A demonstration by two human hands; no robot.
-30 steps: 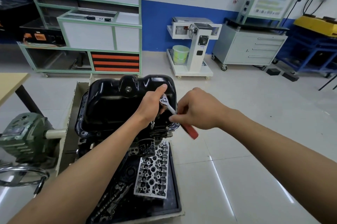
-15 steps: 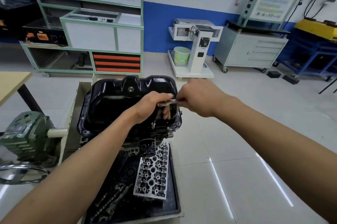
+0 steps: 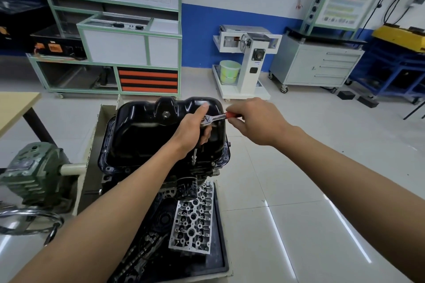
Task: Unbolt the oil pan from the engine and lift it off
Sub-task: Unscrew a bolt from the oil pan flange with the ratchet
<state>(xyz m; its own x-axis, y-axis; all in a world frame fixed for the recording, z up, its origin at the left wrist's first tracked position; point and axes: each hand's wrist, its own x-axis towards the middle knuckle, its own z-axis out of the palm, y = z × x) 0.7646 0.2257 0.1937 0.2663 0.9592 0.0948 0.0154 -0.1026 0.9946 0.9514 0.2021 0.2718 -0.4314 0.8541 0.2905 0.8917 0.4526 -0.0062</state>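
Note:
The glossy black oil pan [image 3: 147,135] sits upside-up on the inverted engine [image 3: 161,174], bolted round its flange. A ratchet wrench [image 3: 215,118] with a red handle stands on a long extension whose socket [image 3: 193,160] meets the pan's near-right flange. My left hand [image 3: 193,132] grips the ratchet head and the top of the extension. My right hand [image 3: 255,119] holds the red handle, which points right and slightly away from me.
A grey cylinder head [image 3: 192,218] and a camshaft lie in the black tray [image 3: 220,259] below the engine. The green engine-stand gearbox [image 3: 34,174] is at left, a wooden table corner [image 3: 16,107] beyond it. Cabinets and carts line the far wall.
My right hand swung the ratchet handle from pointing toward me round to the right and away. My left hand stayed on the ratchet head.

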